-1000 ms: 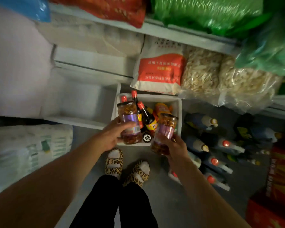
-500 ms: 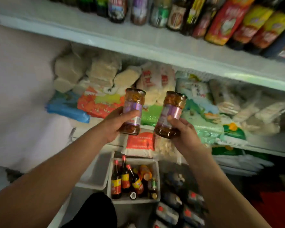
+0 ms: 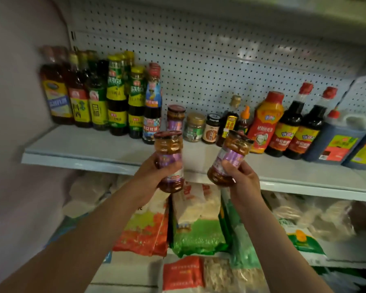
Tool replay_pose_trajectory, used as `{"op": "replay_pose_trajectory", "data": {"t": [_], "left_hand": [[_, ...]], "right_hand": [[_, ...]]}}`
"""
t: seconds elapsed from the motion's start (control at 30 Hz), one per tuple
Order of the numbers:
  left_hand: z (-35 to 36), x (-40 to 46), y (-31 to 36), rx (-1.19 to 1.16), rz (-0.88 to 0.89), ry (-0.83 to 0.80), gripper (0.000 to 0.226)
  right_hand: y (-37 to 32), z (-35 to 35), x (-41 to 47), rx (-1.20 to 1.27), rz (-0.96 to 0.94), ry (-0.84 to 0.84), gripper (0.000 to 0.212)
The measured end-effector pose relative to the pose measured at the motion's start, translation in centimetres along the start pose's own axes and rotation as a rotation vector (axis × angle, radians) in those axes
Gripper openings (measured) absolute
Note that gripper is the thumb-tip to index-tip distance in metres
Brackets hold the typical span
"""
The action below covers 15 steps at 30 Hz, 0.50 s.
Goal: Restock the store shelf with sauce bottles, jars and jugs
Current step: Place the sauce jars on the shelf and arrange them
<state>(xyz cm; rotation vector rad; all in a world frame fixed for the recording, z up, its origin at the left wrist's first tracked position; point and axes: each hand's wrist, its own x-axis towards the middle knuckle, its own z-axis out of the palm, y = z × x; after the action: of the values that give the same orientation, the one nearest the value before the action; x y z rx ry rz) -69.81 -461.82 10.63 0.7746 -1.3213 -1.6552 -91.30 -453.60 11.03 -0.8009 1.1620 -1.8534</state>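
My left hand [image 3: 151,176] grips a glass sauce jar [image 3: 169,153] with a purple label and dark lid, held upright. My right hand [image 3: 240,178] grips a second matching jar [image 3: 232,155], tilted a little to the right. Both jars hang in front of the white shelf [image 3: 89,144], just before its front edge. A jar of the same kind [image 3: 175,117] stands on the shelf behind them, near the pegboard back.
Tall bottles [image 3: 106,94] crowd the shelf's left side. Small jars [image 3: 195,126], a red squeeze bottle [image 3: 265,123], dark soy bottles [image 3: 292,127] and jugs [image 3: 338,142] fill the right. Bagged goods [image 3: 197,225] lie on shelves below. A wall [image 3: 15,102] stands at left.
Both hands have lifted the two jars from the white bin on the floor up to the sauce shelf. The view has swung up from the floor to that shelf.
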Motion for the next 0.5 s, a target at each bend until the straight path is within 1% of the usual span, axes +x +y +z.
{"op": "replay_pose_trajectory", "data": {"t": [0.07, 0.13, 0.17, 0.2, 0.27, 0.33, 0.4, 0.5], "left_hand": [[-0.6, 2.2, 0.5, 0.048, 0.022, 0.007, 0.056], [-1.0, 4.4, 0.4, 0.103, 0.041, 0.017, 0.049], [-1.2, 5.5, 0.1, 0.125, 0.046, 0.025, 0.049], [-1.4, 6.6, -0.2, 0.140, 0.045, 0.039, 0.051], [-1.6, 8.3, -0.9, 0.161, 0.029, 0.087, 0.063], [-1.6, 9.6, -1.4, 0.198, 0.025, 0.120, 0.071], [-1.4, 10.5, -1.7, 0.217, 0.031, 0.137, 0.067], [-1.2, 11.6, -1.6, 0.243, 0.057, 0.121, 0.068]], "right_hand": [[0.6, 1.0, 1.5, -0.075, -0.029, 0.070, 0.027], [1.5, 1.5, 2.8, -0.160, -0.049, 0.142, 0.028], [1.9, 1.7, 3.4, -0.192, -0.056, 0.178, 0.029], [2.3, 1.7, 4.0, -0.214, -0.060, 0.218, 0.030], [2.9, 1.7, 5.3, -0.236, -0.075, 0.287, 0.033], [3.3, 1.6, 6.5, -0.256, -0.086, 0.320, 0.046], [3.7, 1.4, 7.5, -0.303, -0.099, 0.330, 0.059], [4.4, 1.4, 9.2, -0.380, -0.123, 0.295, 0.062]]}}
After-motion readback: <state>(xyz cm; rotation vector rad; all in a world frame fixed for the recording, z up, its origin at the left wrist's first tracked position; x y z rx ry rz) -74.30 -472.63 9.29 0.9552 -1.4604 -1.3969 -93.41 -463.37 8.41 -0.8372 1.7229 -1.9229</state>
